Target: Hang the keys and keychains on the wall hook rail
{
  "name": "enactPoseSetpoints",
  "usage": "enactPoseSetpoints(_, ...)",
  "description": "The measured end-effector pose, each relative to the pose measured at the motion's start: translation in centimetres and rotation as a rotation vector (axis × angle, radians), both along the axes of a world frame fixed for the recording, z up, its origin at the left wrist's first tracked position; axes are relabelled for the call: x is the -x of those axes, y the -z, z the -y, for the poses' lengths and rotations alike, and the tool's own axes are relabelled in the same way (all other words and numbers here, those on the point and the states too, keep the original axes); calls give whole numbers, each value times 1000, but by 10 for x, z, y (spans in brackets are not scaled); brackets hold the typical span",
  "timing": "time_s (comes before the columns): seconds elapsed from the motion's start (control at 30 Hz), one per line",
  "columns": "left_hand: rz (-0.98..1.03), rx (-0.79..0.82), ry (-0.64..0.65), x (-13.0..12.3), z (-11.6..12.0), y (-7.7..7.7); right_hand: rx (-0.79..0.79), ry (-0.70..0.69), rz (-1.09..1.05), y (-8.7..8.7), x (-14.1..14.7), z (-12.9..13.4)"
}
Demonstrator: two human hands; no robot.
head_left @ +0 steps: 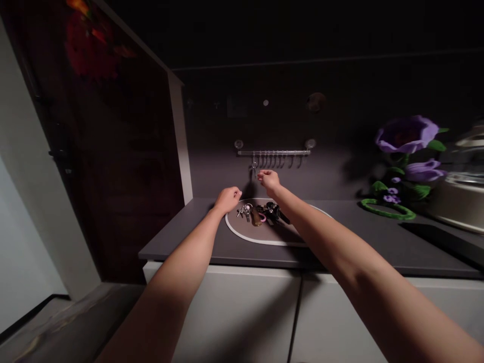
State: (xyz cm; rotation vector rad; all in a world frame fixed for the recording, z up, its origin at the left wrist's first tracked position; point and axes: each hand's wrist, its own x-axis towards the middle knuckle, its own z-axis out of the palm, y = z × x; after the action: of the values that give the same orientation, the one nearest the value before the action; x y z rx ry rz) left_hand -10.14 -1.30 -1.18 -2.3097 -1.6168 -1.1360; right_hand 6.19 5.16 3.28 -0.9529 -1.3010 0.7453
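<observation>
A metal rail (280, 152) with several hooks is mounted on the dark wall. From its left end hangs a small key (254, 170). My right hand (268, 181) is just right of this key, fingers pinched together; whether they touch it or hold anything is too small to tell. My left hand (228, 199) is lower and to the left, fingers curled closed, above the edge of an oval mat (242, 236); its contents, if any, are hidden. On the mat lie a bunch of keys (245, 212), a brown key holder (256, 218) and several dark items (273, 210).
The mat rests on a dark grey countertop (181, 237) above white cabinets (242, 312). Purple flowers (408, 135) with a green ring base (389, 214) and a beige appliance (459, 199) stand right. A dark door (128, 151) is left.
</observation>
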Motion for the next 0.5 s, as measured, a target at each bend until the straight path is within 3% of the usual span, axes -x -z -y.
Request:
enactPoseSetpoints(0.17, -4, 95, 123, 4, 1, -1, -2, -68, 88, 21, -1, 36)
enactPoseSetpoints(0.33, -17, 206, 162, 9, 0, 1, -109, -17, 508, 46, -7, 61)
enactPoseSetpoints(0.5, -43, 239, 159, 8, -2, 5, -216, -9, 873, 56, -10, 67)
